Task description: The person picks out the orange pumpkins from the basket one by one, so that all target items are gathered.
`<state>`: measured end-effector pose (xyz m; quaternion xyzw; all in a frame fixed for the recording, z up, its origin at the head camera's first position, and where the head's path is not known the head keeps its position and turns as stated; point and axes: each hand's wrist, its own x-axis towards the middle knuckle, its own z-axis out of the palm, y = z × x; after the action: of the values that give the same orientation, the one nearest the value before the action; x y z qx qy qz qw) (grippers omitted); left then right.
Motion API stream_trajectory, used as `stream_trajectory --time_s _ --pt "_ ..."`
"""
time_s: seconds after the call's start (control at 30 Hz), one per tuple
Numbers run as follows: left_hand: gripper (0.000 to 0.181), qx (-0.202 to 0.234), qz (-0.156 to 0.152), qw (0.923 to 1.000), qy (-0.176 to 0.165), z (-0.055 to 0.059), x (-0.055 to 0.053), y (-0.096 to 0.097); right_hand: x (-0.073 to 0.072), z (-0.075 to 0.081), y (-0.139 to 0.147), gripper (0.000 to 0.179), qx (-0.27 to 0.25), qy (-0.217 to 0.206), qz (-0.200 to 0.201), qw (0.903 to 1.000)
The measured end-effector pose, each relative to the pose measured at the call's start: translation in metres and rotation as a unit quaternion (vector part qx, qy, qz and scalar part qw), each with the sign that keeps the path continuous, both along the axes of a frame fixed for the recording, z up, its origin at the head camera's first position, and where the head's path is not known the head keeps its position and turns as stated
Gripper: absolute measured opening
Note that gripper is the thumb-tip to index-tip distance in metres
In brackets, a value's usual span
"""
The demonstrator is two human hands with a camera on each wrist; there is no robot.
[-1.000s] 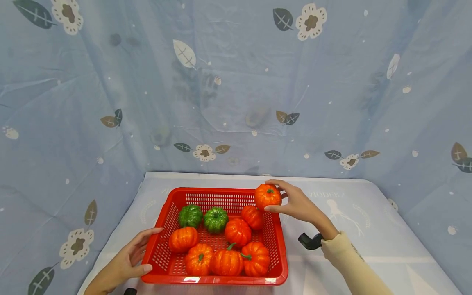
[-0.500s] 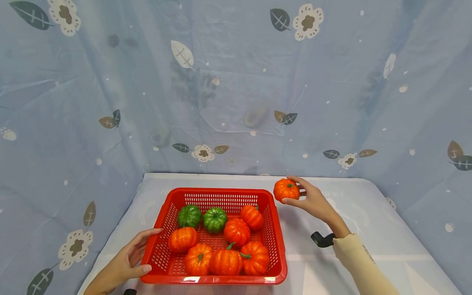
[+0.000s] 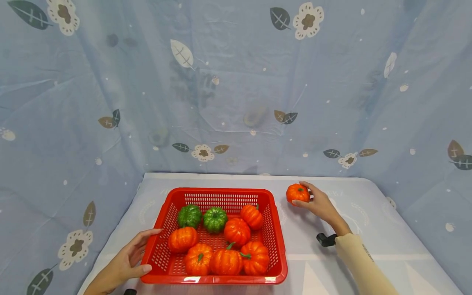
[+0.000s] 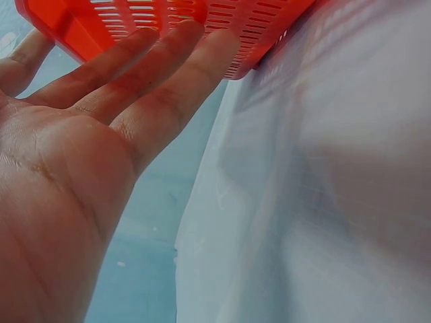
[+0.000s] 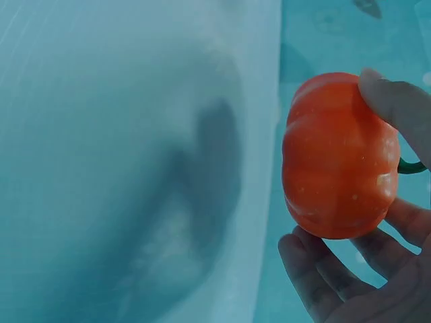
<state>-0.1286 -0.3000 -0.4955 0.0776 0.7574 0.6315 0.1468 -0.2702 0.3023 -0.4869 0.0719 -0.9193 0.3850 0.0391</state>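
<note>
My right hand holds a small orange pumpkin with a green stem, to the right of the basket. Thumb and fingers grip the pumpkin from opposite sides in the right wrist view, its shadow falling on the cloth below. A red plastic basket with slotted walls stands in front of me. My left hand rests at the basket's left side, its fingers nearly straight against the slotted wall. Inside the basket lie two green pumpkins and several orange pumpkins.
A pale printed cloth covers the table. Blue patterned curtains hang behind it and at both sides. A black camera mount sits under my right wrist.
My right hand has carried the orange pumpkin from above the basket's back right corner rightward, then lower over the table. My left hand and the basket have stayed put.
</note>
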Motion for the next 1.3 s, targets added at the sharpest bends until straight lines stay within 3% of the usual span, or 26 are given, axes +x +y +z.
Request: stream_trajectory --time_s 0.33,0.6,0.8,1.03,1.3 --pt "0.077 -0.006 0.005 0.9999 -0.008 -0.001 -0.001 -0.001 -0.004 -0.017 0.015 0.087 0.024 -0.010 -0.032 0.9992" --pt "0.077 -0.006 0.001 1.0000 0.000 -0.003 -0.001 -0.002 -0.007 -0.025 0.020 0.087 0.030 -0.024 -0.038 0.9985" --pt "0.075 -0.002 0.003 1.0000 -0.004 -0.002 -0.001 -0.002 -0.007 -0.027 0.020 0.086 0.033 -0.007 -0.030 0.9990" --pt "0.075 0.002 0.000 1.0000 0.002 0.000 0.000 0.000 -0.003 -0.013 0.016 0.081 0.049 0.038 -0.038 0.9974" --pt "0.075 -0.005 0.003 0.9999 0.010 0.000 0.000 0.001 0.002 0.016 -0.001 0.073 0.046 0.100 0.008 0.9940"
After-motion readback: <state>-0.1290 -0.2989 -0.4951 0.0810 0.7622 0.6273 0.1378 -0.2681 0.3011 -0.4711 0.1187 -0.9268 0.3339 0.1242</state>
